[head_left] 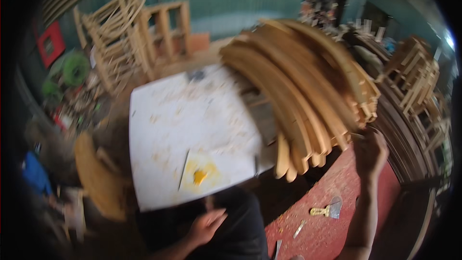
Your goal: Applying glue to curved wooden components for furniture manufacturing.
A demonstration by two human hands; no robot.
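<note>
**Curved wooden pieces at the right edge of the counter**

Head view: A white counter [192, 120] is seen in the middle of the picture, and its surface is dusted with wood shavings. Near its front edge a yellow stain [199, 175] is seen, with a small orange blob in the centre. A stack of curved wooden pieces [303, 91] is placed at the right side of the counter; the pieces are arched and their lower ends hang over the front right corner. How the stack is supported cannot be told, because the picture is blurred.

The right hand [369, 151] is raised at the right end of the stack, just under the ends of the curved pieces. The fingers are bent and seem to touch the wood, but a firm grip cannot be confirmed. The left hand [206, 225] is held low, just below the front edge of the counter, in front of the dark shirt [240, 231]. Its fingers are spread loosely and nothing is held in it.

On the red floor [337, 202] at the lower right, a scraper [328, 210] with a yellow handle is lying among the sawdust. Wooden chair frames [125, 33] are stacked behind the far left corner of the counter, and more wooden frames [414, 77] are seen at the right.
</note>
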